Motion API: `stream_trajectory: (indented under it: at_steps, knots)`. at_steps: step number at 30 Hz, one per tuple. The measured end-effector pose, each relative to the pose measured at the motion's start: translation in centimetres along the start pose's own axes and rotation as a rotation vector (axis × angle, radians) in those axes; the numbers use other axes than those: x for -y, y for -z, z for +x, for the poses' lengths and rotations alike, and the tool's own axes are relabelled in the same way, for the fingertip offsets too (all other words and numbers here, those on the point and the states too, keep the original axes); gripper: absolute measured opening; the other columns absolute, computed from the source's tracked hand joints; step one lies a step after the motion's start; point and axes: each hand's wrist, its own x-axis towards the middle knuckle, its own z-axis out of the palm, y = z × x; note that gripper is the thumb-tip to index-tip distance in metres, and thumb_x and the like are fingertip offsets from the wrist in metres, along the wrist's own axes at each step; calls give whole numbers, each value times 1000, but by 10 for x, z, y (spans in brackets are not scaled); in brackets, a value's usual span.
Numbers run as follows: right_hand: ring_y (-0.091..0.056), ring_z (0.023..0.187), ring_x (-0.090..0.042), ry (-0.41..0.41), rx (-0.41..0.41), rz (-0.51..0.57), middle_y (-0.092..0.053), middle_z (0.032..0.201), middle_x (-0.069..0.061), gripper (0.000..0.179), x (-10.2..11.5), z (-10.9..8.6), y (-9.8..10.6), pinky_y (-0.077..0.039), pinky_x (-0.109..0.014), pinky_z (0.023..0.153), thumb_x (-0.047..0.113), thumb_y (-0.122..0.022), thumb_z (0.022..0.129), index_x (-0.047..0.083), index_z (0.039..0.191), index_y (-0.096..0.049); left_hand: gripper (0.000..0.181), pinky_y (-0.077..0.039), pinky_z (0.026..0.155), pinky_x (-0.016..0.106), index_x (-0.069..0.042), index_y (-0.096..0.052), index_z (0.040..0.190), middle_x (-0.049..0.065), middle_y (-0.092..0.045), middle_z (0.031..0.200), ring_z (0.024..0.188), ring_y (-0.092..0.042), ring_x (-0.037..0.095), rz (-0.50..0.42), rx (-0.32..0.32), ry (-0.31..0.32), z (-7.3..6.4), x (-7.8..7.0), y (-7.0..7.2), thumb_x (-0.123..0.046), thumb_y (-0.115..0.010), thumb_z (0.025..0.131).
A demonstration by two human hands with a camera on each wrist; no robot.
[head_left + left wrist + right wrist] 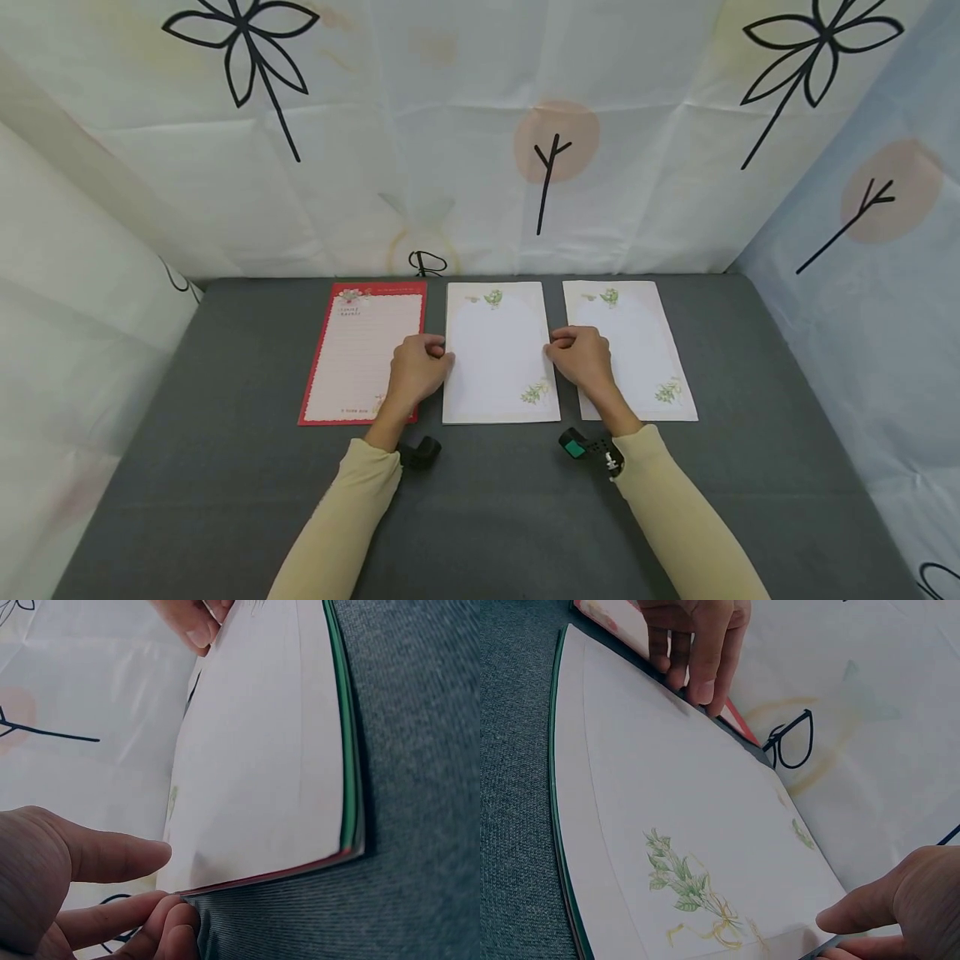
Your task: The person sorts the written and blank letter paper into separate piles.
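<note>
A stack of letter paper (pixel 495 350), white with green leaf sprigs on top, lies on the grey cloth in the middle. In the left wrist view green and red sheet edges show under its top sheet (pixel 255 765). At its left edge my left hand (pixel 420 367) holds the side between thumb and bent fingers. My right hand (pixel 581 357) holds the opposite edge the same way, thumb (pixel 855 907) above and fingers below. The right hand also covers part of a second leaf-printed sheet (pixel 637 350). A red-bordered lined sheet (pixel 360 358) lies beside the left hand.
A grey cloth (pixel 487 500) covers the table. Pale printed curtains (pixel 450 183) hang behind it and along both sides. Black devices (pixel 422 454) are strapped at both wrists, below the yellow sleeves (pixel 345 517).
</note>
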Motion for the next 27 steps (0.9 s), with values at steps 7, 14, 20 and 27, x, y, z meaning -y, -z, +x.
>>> stream_trajectory:
  at_steps: [7,14,20,27]
  knots:
    - [-69,90,-36,12,17,6,-75,95,-18,28,1,-1,0,-51,-51,82,12,-71,90,-4,113,-75,33,-52,74,45,4,-72,118,13,-69,95,86,-64,27,32,19,10,-1,-1,-2,-13,-70,89]
    - [-70,85,-32,20,13,-8,-75,93,-15,28,1,-2,-1,-52,-45,74,11,-68,89,-3,112,-76,32,-53,71,45,4,-73,117,14,-69,95,84,-64,27,26,10,1,-4,-6,-1,-12,-71,90]
    - [-69,83,-31,27,-17,3,-74,88,-13,24,1,-2,-2,-50,-44,74,10,-70,88,-2,108,-77,30,-53,69,44,5,-73,115,13,-70,92,80,-66,26,16,-7,-12,-7,-8,0,-10,-70,89]
    - [-70,84,-31,42,-31,71,-73,89,-14,23,1,-3,-3,-51,-45,78,8,-71,88,-2,108,-76,25,-53,65,39,5,-74,111,13,-70,89,77,-68,25,-30,-61,-60,-7,-6,-1,-7,-72,89]
